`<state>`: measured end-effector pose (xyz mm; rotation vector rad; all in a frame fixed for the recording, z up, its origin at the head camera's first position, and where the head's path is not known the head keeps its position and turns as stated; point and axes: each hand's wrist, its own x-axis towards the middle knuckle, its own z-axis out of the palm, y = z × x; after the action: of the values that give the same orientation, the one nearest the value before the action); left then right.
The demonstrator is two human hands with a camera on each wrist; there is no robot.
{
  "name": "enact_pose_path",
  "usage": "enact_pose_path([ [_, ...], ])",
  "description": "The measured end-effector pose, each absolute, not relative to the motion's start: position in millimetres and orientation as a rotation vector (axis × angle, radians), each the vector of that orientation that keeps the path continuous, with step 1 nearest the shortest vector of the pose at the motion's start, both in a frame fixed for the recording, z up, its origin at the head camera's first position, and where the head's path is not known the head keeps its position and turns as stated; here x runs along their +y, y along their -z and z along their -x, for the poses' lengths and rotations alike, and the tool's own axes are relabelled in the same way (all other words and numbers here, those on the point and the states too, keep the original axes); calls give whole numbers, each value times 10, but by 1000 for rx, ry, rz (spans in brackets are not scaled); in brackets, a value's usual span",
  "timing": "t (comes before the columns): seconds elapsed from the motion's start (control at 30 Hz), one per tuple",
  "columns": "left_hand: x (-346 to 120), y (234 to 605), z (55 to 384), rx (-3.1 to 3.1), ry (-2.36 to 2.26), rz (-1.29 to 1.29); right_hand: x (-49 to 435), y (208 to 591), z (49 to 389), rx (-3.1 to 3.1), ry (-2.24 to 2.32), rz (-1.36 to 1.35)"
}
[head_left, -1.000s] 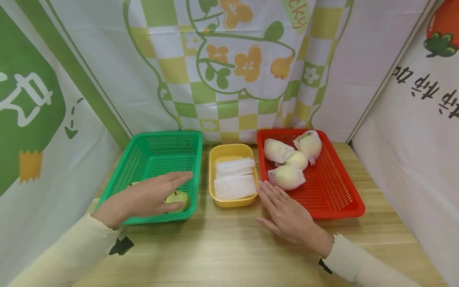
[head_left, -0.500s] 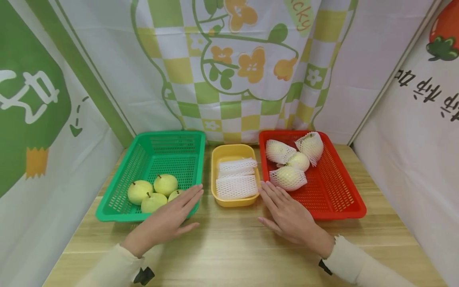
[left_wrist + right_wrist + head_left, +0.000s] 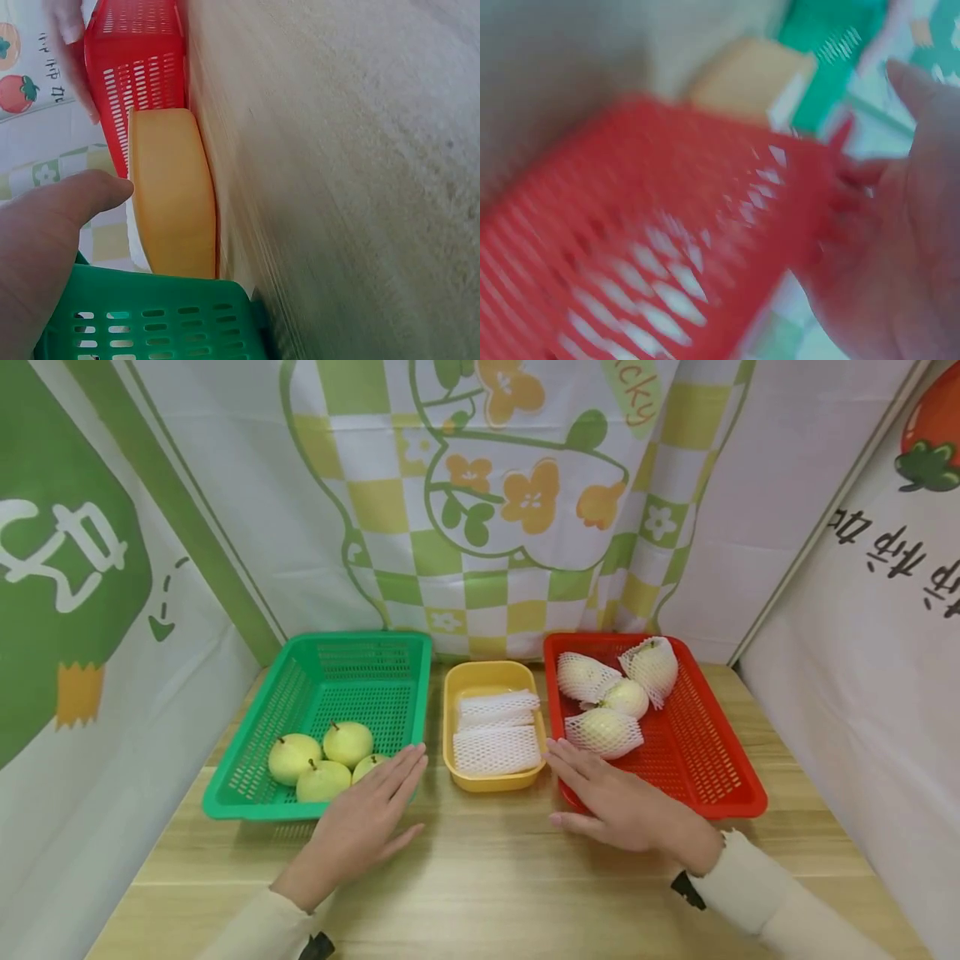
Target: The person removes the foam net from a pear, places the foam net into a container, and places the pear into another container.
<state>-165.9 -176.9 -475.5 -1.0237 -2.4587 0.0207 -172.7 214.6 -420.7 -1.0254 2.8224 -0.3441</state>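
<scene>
My left hand [image 3: 363, 827] is held flat, fingers straight, over the near right corner of the green basket [image 3: 426, 693]. Several yellow-green pears [image 3: 348, 744] lie in that basket, one partly hidden by the fingers. Across from it, my right hand [image 3: 626, 806] extends its straight fingers over the near left corner of the red basket [image 3: 701, 743]. Inside the red basket are several pears in white foam net sleeves [image 3: 604, 732]. Between the hands sits a yellow tray [image 3: 491, 784] with white foam nets [image 3: 497, 750] lying flat in it. Neither hand holds anything.
All three containers stand on a wooden table [image 3: 480, 893] close to a patterned curtain [image 3: 487, 585] at the back. White printed panels [image 3: 862, 677] rise on both sides. The right wrist view is blurred; the red basket's slotted wall [image 3: 667, 225] fills much of it.
My left hand has drawn back from above the pears to the green basket's near corner, uncovering them. The right hand has shifted slightly right along the red basket's front rim.
</scene>
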Motion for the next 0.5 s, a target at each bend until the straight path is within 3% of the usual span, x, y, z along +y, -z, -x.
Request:
enact_pose_path([
  [0.27,-1782,4759,1660,-2491,-36,1010,2344,3639,2253,2687,261,805],
  [0.5,-1780,4800,1655,-2483,-41,996,2447,3693,2736,2655,179,765],
])
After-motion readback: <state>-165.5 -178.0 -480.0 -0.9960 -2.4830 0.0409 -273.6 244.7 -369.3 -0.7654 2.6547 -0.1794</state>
